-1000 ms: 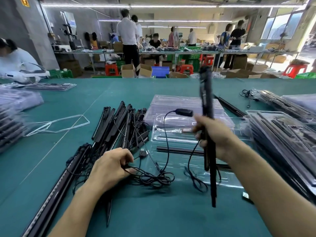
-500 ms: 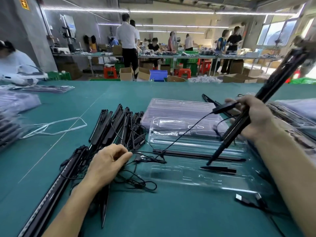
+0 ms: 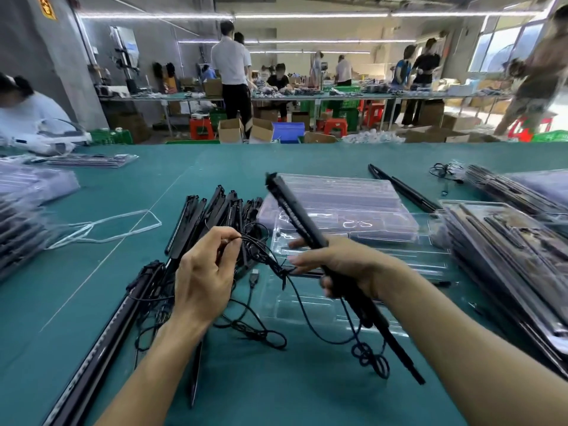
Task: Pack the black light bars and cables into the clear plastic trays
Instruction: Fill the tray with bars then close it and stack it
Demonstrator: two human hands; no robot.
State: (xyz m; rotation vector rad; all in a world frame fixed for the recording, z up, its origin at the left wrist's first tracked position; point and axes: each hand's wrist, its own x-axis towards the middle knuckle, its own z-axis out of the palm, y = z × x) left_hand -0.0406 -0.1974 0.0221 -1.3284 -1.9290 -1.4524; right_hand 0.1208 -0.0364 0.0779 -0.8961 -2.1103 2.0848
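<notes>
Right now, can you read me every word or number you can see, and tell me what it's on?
No text here can be read.
Orange sign on the grey wall, top left: yellow characters, blurred and cut off.
White and blue panel right of it: too blurred to read.
Clear plastic tray: curly glints, cannot tell whether they are letters.
</notes>
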